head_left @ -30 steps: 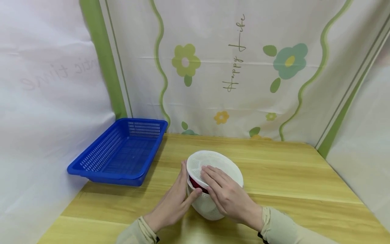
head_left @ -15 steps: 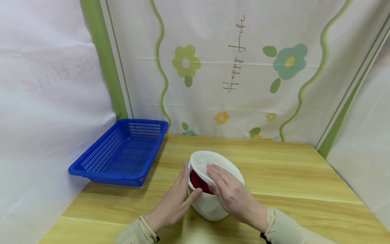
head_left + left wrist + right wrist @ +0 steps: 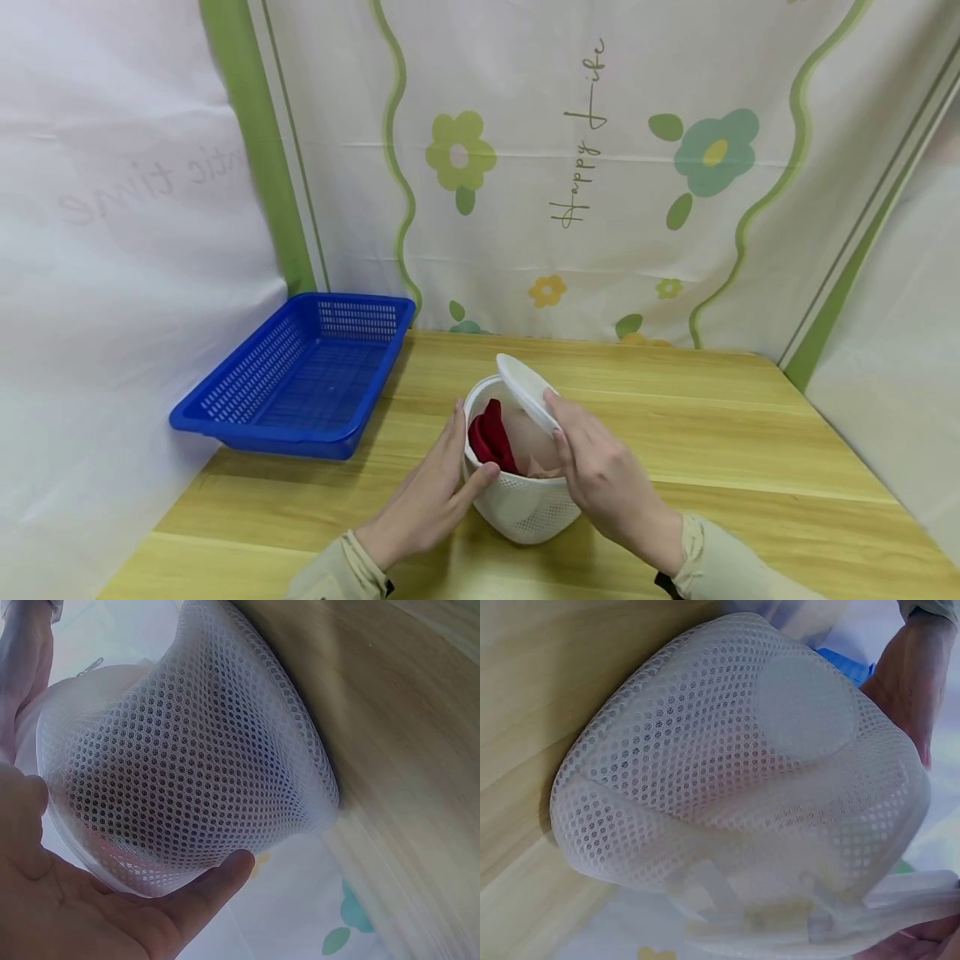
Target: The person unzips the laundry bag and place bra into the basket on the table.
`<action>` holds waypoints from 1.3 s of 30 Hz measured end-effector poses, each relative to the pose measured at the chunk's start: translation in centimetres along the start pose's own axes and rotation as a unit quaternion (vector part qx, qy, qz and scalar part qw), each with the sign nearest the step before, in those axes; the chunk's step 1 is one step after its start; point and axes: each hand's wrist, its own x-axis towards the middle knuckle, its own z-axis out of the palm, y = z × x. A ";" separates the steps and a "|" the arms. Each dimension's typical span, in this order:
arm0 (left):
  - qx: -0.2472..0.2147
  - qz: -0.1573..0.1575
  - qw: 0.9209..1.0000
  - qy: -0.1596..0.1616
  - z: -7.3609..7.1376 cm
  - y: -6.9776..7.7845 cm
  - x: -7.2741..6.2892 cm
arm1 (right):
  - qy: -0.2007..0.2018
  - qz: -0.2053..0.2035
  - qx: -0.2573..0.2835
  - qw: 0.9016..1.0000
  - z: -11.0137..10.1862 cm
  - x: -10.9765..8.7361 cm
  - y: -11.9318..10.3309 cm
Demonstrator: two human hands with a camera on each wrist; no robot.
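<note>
A white mesh laundry bag stands on the table with its round lid tilted up. Red cloth shows inside, with something pale pink low beside it. My left hand rests against the bag's left side, fingers straight and thumb at the front rim; the left wrist view shows them spread along the mesh. Between thumb and fingers, my right hand pinches the lid's edge. A zipper pull hangs at the rim in the left wrist view.
To the left, a blue plastic basket stands on the wooden table near the curtain wall. Printed fabric closes off the back, and more fabric hangs on both sides.
The right hand has raised the lid and drawn it back to the right, widening the opening so the red cloth shows more. The left hand has stayed on the bag's side.
</note>
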 end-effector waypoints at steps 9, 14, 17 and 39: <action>0.005 0.010 1.000 0.012 0.2 0.0 0.1 | 0.022 0.044 -0.030 0.998 -0.6 -0.7 0.3; 0.006 0.005 1.000 0.010 0.3 0.0 0.1 | 0.036 0.059 -0.033 0.997 -0.8 -0.8 0.5; 0.009 0.005 1.000 0.009 0.2 0.0 0.2 | 0.034 0.073 -0.027 0.996 -1.1 -1.0 0.6; 0.011 -0.006 1.000 -0.007 0.2 -0.1 0.3 | 0.025 0.158 0.011 0.987 -2.4 -1.7 1.2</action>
